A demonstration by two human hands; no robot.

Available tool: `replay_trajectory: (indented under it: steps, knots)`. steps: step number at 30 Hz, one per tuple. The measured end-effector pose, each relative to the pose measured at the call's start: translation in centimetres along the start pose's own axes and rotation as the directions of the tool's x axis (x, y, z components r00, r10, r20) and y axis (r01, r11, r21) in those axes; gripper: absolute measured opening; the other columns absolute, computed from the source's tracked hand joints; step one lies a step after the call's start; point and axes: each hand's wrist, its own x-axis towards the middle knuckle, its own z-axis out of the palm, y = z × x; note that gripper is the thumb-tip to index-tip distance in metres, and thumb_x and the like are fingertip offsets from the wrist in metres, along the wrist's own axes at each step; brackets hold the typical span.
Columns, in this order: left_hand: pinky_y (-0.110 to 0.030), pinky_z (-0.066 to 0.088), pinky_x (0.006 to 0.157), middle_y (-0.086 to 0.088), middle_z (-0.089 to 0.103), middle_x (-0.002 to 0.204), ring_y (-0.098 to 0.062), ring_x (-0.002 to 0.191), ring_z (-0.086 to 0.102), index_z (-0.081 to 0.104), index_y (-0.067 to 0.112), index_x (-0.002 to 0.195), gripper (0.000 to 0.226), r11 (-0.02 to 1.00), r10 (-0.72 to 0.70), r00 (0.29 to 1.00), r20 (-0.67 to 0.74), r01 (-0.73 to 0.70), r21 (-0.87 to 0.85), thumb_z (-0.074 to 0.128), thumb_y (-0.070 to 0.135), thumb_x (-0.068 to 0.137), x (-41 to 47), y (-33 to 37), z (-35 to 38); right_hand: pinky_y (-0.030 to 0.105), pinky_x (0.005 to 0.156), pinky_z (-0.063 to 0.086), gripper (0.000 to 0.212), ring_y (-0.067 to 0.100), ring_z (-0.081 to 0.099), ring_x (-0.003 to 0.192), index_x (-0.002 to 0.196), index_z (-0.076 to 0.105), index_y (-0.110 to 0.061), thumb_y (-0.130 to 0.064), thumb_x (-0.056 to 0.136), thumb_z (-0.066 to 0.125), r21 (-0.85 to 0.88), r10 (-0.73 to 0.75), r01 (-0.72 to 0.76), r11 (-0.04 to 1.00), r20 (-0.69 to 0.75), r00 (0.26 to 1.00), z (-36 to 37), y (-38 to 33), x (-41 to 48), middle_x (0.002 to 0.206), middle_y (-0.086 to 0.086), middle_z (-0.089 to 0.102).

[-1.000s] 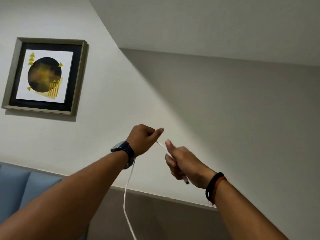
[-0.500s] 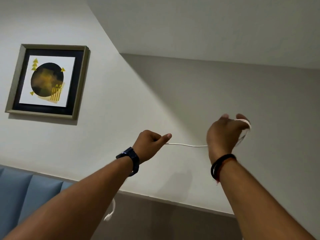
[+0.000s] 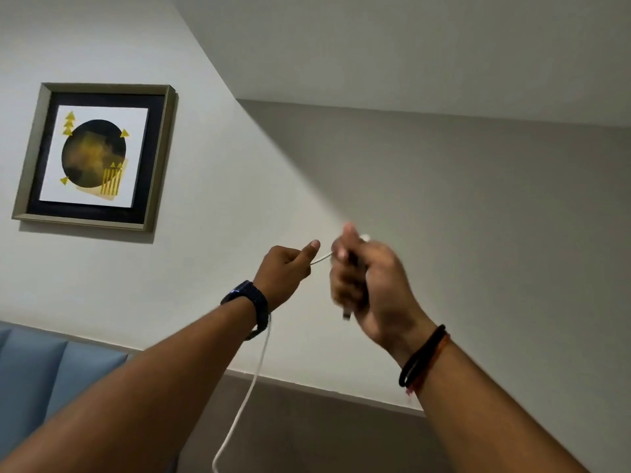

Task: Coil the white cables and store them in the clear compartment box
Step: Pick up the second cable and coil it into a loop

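Both arms are raised in front of the wall. My left hand (image 3: 285,273) is closed in a fist around a thin white cable (image 3: 251,390), which hangs down below the wrist in a long loop towards the bottom edge. A short stretch of the cable runs from the left thumb across to my right hand (image 3: 367,283). The right hand is blurred and closed around wound turns of the cable, with a plug end poking out below the fingers. The clear compartment box is not in view.
A framed picture (image 3: 95,157) hangs on the white wall at upper left. A blue padded seat back (image 3: 51,373) fills the lower left corner. A grey wall panel (image 3: 324,435) runs along the bottom.
My right hand has swung back left from its outstretched position and is close to the left hand again. The slack cable hangs lower below the left wrist.
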Motion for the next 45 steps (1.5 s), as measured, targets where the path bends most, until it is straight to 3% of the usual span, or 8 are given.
replay_trajectory:
  steps: [8, 13, 20, 27, 33, 40, 43, 45]
  knots:
    - [-0.016, 0.018, 0.036, 0.009, 0.023, 0.04, -0.012, 0.037, 0.016, 0.026, 0.019, 0.037, 0.066, 0.989, -0.068, 0.975, 0.212, 0.039, 0.141, 0.052, 0.055, 0.087, -1.3, -0.6, 0.4, 0.032, 0.103, 0.038, 0.035, 0.02, 0.054, 0.117, 0.123, 0.043, 0.001, -0.022, 0.096, 0.036, -0.634, -0.651, 0.151, 0.758, -0.727, 0.217, -4.9, -1.8, 2.9, 0.124, 0.017, 0.059]
    - [-0.015, 0.019, 0.035, 0.01, 0.019, 0.036, -0.012, 0.037, 0.015, 0.023, 0.019, 0.041, 0.064, 0.983, -0.024, 0.969, 0.247, -0.022, 0.184, 0.056, 0.052, 0.086, -1.6, -0.4, 0.0, 0.02, 0.091, 0.037, 0.061, 0.026, 0.053, 0.119, 0.145, 0.011, 0.004, -0.004, 0.093, 0.043, -0.619, -0.528, -0.149, 0.771, -0.752, 0.396, -8.8, 0.6, 2.8, 0.143, 0.019, 0.043]
    - [-0.019, 0.02, 0.039, 0.009, 0.014, 0.037, -0.013, 0.04, 0.014, 0.018, 0.018, 0.041, 0.067, 0.965, 0.085, 0.988, 0.128, -0.114, 0.235, 0.059, 0.046, 0.086, -0.4, -0.1, -1.5, 0.032, 0.063, 0.04, 0.074, 0.028, 0.058, 0.07, 0.066, 0.057, -0.011, -0.067, 0.088, 0.014, -0.924, -0.055, -0.38, -0.043, -0.377, 0.924, -6.5, 4.6, -1.0, 0.081, 0.015, 0.066]
    - [-0.023, 0.018, 0.042, 0.009, 0.017, 0.037, -0.015, 0.041, 0.016, 0.02, 0.019, 0.04, 0.066, 0.981, 0.036, 0.999, -0.031, -0.03, 0.192, 0.06, 0.045, 0.086, 0.2, -0.4, -2.5, 0.025, 0.054, 0.038, 0.068, 0.016, 0.037, 0.046, 0.046, 0.032, -0.018, -0.074, 0.083, 0.022, -0.85, 0.455, -0.289, 0.441, -0.066, 0.888, -2.5, 3.1, -1.8, 0.047, -0.001, 0.038]
    - [-0.021, 0.022, 0.044, 0.01, 0.027, 0.032, -0.011, 0.036, 0.018, 0.026, 0.02, 0.039, 0.064, 0.994, -0.106, 0.993, 0.043, 0.106, 0.001, 0.054, 0.051, 0.087, -1.6, -0.5, -0.5, 0.023, 0.04, 0.02, 0.053, 0.01, 0.022, 0.036, 0.051, 0.036, -0.02, -0.051, 0.094, 0.039, 0.029, 0.127, -0.133, 0.991, 0.168, 0.978, -0.3, -0.4, -1.5, 0.042, -0.007, 0.029]
    - [-0.016, 0.019, 0.038, 0.005, 0.024, 0.047, -0.012, 0.039, 0.016, 0.031, 0.021, 0.04, 0.063, 0.99, -0.138, 0.959, 0.245, 0.13, 0.05, 0.048, 0.06, 0.086, -4.1, -0.1, 0.7, 0.025, 0.049, 0.038, 0.021, 0.011, 0.047, 0.047, 0.088, 0.056, -0.018, -0.028, 0.097, 0.041, -0.266, -0.415, 0.333, 0.905, -0.731, 0.542, -3.0, -2.6, 1.7, 0.069, 0.0, 0.058]
    - [-0.017, 0.019, 0.038, 0.006, 0.025, 0.046, -0.011, 0.038, 0.017, 0.031, 0.021, 0.039, 0.062, 0.998, -0.053, 0.955, 0.291, 0.038, 0.058, 0.051, 0.055, 0.087, -4.4, 1.5, 1.3, 0.033, 0.078, 0.047, 0.02, 0.022, 0.063, 0.084, 0.099, 0.059, -0.01, -0.023, 0.095, 0.044, -0.746, -0.686, 0.017, 0.665, -0.602, 0.409, -5.1, -0.1, 1.6, 0.096, 0.01, 0.067]
    - [-0.019, 0.018, 0.04, 0.007, 0.023, 0.045, -0.011, 0.04, 0.016, 0.029, 0.019, 0.043, 0.059, 0.998, 0.0, 0.95, 0.311, -0.02, 0.062, 0.053, 0.046, 0.089, -4.3, 2.4, 1.2, 0.032, 0.076, 0.043, 0.025, 0.03, 0.062, 0.09, 0.091, 0.061, -0.005, -0.024, 0.095, 0.045, -0.954, -0.729, -0.157, 0.254, -0.296, 0.617, -5.9, 1.9, 0.8, 0.095, 0.013, 0.068]
